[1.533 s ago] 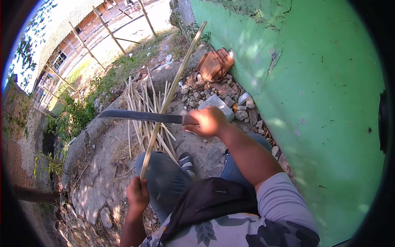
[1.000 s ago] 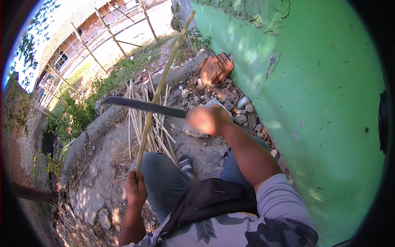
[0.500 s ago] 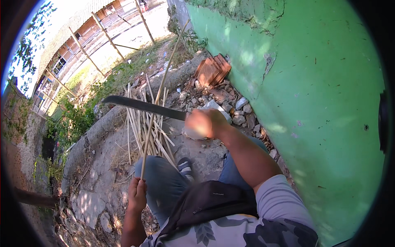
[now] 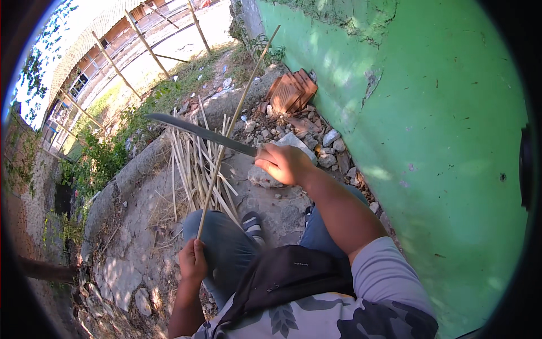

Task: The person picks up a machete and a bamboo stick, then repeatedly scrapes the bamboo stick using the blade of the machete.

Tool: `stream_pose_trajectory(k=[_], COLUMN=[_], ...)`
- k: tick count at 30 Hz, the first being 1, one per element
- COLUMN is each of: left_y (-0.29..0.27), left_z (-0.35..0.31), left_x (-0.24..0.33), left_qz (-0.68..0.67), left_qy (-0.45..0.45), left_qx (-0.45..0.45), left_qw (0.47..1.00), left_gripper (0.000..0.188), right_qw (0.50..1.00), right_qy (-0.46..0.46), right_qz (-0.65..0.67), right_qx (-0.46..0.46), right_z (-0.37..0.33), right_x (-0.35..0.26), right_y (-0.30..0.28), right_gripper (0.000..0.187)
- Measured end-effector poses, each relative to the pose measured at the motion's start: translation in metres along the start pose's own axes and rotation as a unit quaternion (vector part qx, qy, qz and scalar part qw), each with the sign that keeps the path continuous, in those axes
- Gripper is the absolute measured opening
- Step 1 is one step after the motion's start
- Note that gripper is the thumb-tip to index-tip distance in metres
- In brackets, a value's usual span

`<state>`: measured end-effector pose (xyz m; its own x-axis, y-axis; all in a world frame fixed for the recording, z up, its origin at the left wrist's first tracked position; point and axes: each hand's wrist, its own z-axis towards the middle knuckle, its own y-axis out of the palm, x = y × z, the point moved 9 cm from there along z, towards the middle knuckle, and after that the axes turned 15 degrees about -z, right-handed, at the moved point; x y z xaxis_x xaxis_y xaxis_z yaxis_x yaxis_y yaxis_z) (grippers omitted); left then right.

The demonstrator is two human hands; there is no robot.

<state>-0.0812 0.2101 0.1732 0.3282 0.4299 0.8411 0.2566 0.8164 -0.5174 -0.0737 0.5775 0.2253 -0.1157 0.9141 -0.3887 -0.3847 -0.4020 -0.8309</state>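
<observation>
My right hand (image 4: 286, 163) is wrapped round the handle of a machete (image 4: 200, 131), whose long dark blade points left. Its handle is mostly hidden in the fist. Down by my left knee, my left hand (image 4: 193, 259) grips the near end of a long thin bamboo strip (image 4: 244, 97). The strip slants up and away to the right, and the blade crosses it about midway; whether they touch I cannot tell. Beyond my knees lies a loose pile of pale split bamboo strips (image 4: 192, 164) on the ground.
A green wall (image 4: 440, 141) rises close on my right. Along its foot lie rubble stones (image 4: 330, 138) and a stack of orange clay tiles (image 4: 292, 92). A low concrete kerb (image 4: 141, 164) curves round the left, with green plants (image 4: 101, 169) beyond it.
The far end of the bamboo strip has swung to the right. My right hand and the machete have shifted slightly, the blade tip now lying a little to the right and tilting more.
</observation>
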Motion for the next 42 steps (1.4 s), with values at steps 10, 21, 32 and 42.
stream_pose_trajectory(k=[10,21,32,42], left_y=[0.002,0.005,0.005,0.008], left_z=[0.001,0.004,0.001,0.002], left_x=[0.007,0.006,0.011,0.008], left_qz=[0.032,-0.015,0.015,-0.014], left_qy=[0.014,-0.011,0.001,-0.025], left_qx=[-0.001,-0.016,-0.002,-0.016], left_qw=[0.999,1.000,1.000,0.999], left_gripper=[0.034,0.034,0.034,0.033], right_qw=[0.985,1.000,0.997,0.987], right_qy=[-0.136,0.003,0.042,-0.109], right_qz=[-0.109,-0.031,0.016,-0.110], right_qx=[-0.004,0.003,0.062,-0.053], right_z=[-0.008,-0.001,0.008,-0.010], right_x=[-0.051,-0.004,0.017,-0.055], right_y=[0.019,0.009,0.003,0.028], right_gripper=[0.036,0.040,0.039,0.039])
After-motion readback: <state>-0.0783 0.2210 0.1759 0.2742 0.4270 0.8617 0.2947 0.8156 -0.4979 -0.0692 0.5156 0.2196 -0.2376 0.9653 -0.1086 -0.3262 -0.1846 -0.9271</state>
